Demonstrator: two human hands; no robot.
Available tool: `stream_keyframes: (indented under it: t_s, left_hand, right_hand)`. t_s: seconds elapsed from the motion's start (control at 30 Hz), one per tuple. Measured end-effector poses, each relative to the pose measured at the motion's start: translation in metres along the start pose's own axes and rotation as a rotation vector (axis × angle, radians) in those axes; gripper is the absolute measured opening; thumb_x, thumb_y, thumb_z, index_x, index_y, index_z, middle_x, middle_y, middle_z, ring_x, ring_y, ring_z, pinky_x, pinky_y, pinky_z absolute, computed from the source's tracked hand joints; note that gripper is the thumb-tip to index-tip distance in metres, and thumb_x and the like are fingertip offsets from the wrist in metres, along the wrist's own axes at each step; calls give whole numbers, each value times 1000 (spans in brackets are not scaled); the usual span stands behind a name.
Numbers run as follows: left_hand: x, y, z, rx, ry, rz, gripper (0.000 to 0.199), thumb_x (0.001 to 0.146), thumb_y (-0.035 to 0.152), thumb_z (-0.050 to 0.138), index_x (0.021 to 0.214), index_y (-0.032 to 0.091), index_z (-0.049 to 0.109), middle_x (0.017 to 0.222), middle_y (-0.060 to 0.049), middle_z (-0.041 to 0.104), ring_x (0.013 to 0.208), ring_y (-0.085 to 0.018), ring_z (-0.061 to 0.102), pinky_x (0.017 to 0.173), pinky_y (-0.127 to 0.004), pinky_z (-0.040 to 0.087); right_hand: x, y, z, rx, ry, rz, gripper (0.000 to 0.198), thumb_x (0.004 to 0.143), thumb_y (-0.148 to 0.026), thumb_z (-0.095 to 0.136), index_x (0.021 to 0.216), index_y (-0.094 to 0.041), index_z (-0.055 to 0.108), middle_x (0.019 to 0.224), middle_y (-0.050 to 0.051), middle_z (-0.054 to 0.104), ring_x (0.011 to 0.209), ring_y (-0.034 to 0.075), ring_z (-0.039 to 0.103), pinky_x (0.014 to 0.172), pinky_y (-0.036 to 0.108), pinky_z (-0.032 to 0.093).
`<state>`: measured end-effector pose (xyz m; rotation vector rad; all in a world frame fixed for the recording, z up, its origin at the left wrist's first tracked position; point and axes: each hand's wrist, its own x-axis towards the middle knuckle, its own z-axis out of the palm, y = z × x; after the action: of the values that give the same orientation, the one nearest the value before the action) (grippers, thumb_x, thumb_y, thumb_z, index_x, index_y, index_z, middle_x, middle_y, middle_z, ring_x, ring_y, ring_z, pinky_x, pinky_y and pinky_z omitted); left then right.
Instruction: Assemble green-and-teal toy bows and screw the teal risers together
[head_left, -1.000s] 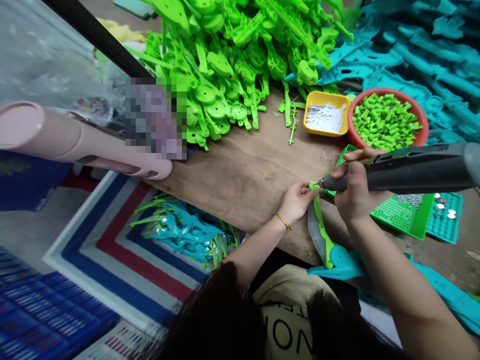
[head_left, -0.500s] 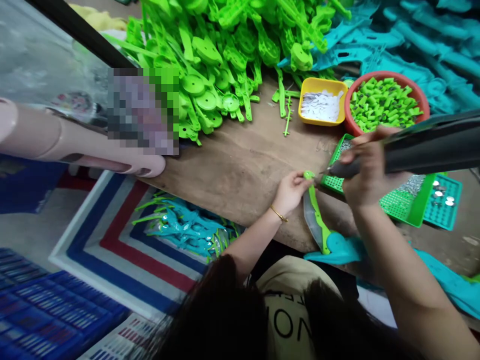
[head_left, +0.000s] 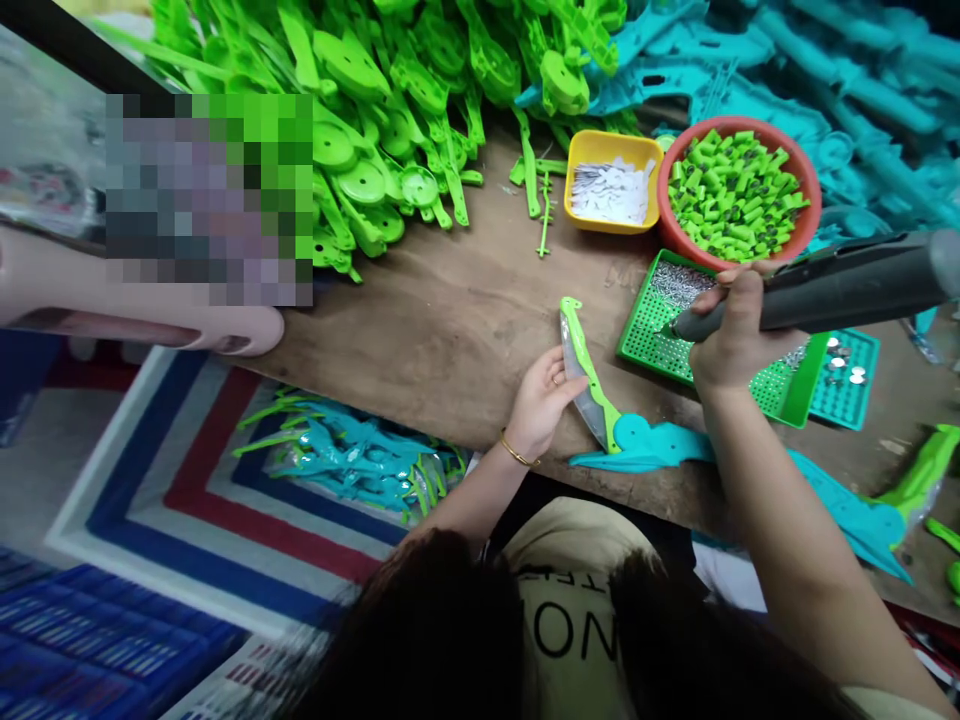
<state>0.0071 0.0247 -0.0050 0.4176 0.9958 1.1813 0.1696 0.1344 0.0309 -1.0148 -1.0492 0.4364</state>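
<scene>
My left hand (head_left: 538, 408) pinches a curved green toy part with a clear grey blade-like edge (head_left: 579, 365), thumb on top and fingers behind. At its lower end that part joins a blue plastic piece (head_left: 660, 443) lying on the wooden table. My right hand (head_left: 739, 335) is wrapped round a dark grey electric screwdriver (head_left: 847, 292). The driver's tip points down at the perforated green tray (head_left: 637, 335), over its holes near a heap of small silver screws (head_left: 681, 283). Whether the tip touches a screw is too small to tell.
Green plastic parts (head_left: 360, 185) are piled at the back, blue ones (head_left: 840, 90) at the back right. A yellow bin (head_left: 574, 215) of white pieces stands beside a red bowl (head_left: 810, 225) of green bits. Bagged parts (head_left: 352, 450) lie below the table's left edge.
My right hand has moved the screwdriver from the green part's top end to the green tray. My left hand has slid lower along the green part. The view has shifted slightly.
</scene>
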Motion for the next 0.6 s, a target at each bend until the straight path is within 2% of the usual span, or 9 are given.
stream_keyframes:
  t_s: [0.03,0.1,0.17,0.23,0.33,0.4,0.6]
  left_hand:
    - [-3,-3,2,-9,-30,-9,66,64,23,84,122,20,53,104,-5,69,98,-20,67,90,-33,51]
    - [-8,-8,5,-10,-94,-58,93,63,21,85,140,26,34,100,-3,70,94,-19,68,86,-34,53]
    - [-10,-12,9,2,-104,-89,108,63,22,86,147,27,19,93,-2,71,88,-19,69,80,-33,55]
    - [-9,-15,12,13,-55,-73,102,62,26,87,142,24,24,88,-1,71,82,-17,69,77,-31,55]
    - [-7,-19,13,26,-14,-64,74,61,31,87,120,19,43,87,-2,72,77,-16,69,76,-30,55]
    - [-6,-20,13,33,-12,-71,63,61,32,87,107,18,47,87,-3,72,78,-17,70,76,-31,55]
    - [-4,-19,12,49,-29,-79,61,59,33,88,102,18,47,85,-3,71,77,-18,70,74,-31,55]
  right_hand:
    - [0,0,0,-9,-4,-6,19,84,-43,65,89,-27,57,74,-4,59,44,10,52,45,31,47]
    - [0,0,0,-7,2,-20,20,83,-43,67,88,-26,57,75,-3,60,44,10,51,44,31,46]
    - [0,-1,0,17,2,-23,20,81,-41,68,85,-26,57,73,-4,60,43,9,51,44,30,45]
    - [0,-2,0,47,0,-11,18,80,-39,69,84,-25,58,71,-4,61,43,10,52,44,30,44]
    - [0,-5,0,81,-13,17,18,78,-37,71,84,-25,59,70,-5,61,43,10,54,44,28,45]
    - [0,-6,0,96,-30,24,19,77,-36,71,86,-23,59,68,-6,60,43,9,54,45,27,46]
    - [-1,-6,-1,26,-36,40,28,75,-41,71,88,-20,57,71,-5,61,46,8,55,48,27,47]
